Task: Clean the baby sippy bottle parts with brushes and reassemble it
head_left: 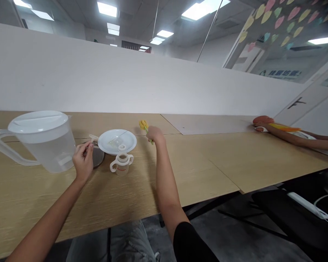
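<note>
My right hand point(155, 135) is closed round the green stem of a small brush with a yellow, flower-shaped head point(143, 124), held above the table. My left hand point(83, 160) pinches a small pale piece point(93, 138), whose kind I cannot make out. Between the hands stands an open two-handled baby bottle point(122, 165), upright on the table. Just behind it, a white plate point(104, 141) bears clear, pale parts, partly overlapping one another. A round grey metal dish point(98, 157) is partly hidden by my left hand.
A lidded translucent pitcher point(50, 145) with water stands at the left, close to my left hand. A white wall point(153, 87) runs along the table's far side. Another person's arm point(297, 140) rests on the table at far right. A black chair point(284, 214) holds a white power strip point(307, 205).
</note>
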`<move>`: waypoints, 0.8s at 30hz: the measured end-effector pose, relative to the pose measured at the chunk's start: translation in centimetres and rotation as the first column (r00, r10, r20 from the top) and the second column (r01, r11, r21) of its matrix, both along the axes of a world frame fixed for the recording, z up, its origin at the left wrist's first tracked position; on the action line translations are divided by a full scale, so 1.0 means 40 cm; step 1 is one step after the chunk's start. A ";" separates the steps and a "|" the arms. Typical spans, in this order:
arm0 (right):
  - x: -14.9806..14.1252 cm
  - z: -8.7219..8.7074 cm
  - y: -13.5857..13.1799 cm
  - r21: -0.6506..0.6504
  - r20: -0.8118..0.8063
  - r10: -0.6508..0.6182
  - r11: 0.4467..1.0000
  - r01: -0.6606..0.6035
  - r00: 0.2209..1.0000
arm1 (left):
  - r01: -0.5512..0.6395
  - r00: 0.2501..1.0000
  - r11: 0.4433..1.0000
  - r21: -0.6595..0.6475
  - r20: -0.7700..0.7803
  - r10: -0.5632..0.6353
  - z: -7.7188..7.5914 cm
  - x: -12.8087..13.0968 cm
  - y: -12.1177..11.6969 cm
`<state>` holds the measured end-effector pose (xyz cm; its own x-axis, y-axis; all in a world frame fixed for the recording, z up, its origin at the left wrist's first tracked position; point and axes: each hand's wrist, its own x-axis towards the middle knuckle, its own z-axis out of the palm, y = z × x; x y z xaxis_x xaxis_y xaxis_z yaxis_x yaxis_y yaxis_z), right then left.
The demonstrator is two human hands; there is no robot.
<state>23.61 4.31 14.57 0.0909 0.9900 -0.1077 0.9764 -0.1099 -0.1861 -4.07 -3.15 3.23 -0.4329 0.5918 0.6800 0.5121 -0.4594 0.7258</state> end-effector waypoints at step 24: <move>-0.187 0.125 -0.283 0.375 0.146 0.404 0.822 -0.429 0.903 | 0.170 0.962 0.982 -0.084 0.231 -0.147 0.003 0.018 -0.008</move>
<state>16.12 -7.00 19.56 -0.3456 0.8936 0.2863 0.9229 0.3789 -0.0686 -3.34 -3.48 3.36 -0.4614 0.7263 0.5095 0.2589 -0.4391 0.8603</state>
